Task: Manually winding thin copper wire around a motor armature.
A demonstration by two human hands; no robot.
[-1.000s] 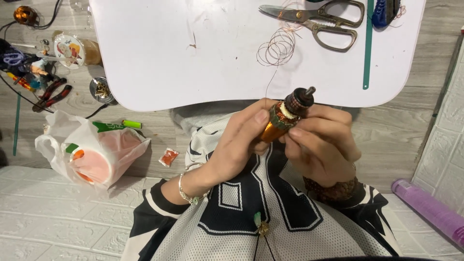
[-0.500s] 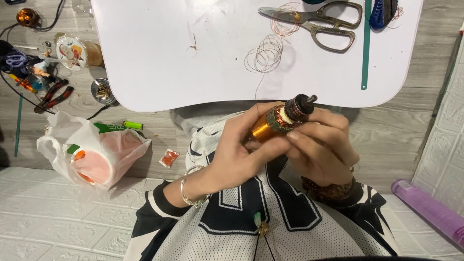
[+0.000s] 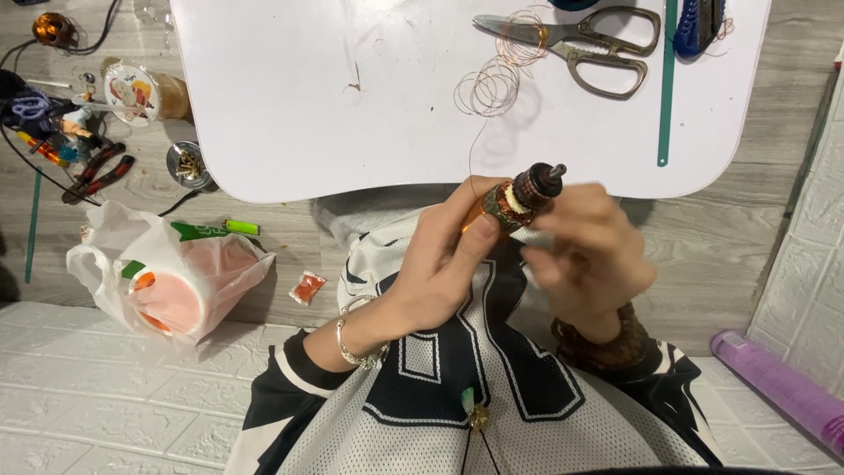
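A small motor rotor (image 3: 519, 198) with copper winding and a dark shaft end is held over my lap, just below the white table's (image 3: 352, 105) front edge. My left hand (image 3: 444, 264) grips its copper body from the left, thumb along it. My right hand (image 3: 589, 251) is blurred and touches its right side, fingers curled around it. A thin copper wire runs from the rotor up to loose wire coils (image 3: 488, 88) on the table.
Scissors (image 3: 580, 44), a green ruler (image 3: 666, 84) and a blue tool (image 3: 703, 22) lie on the table's far right. On the floor at left are a white plastic bag (image 3: 167, 281), red-handled pliers (image 3: 97, 176), a green lighter (image 3: 239, 227) and small clutter. A purple roll (image 3: 778, 387) lies at right.
The rotor has tilted and shifted slightly as both hands worked on it. My right hand moved around its right side and is now blurred.
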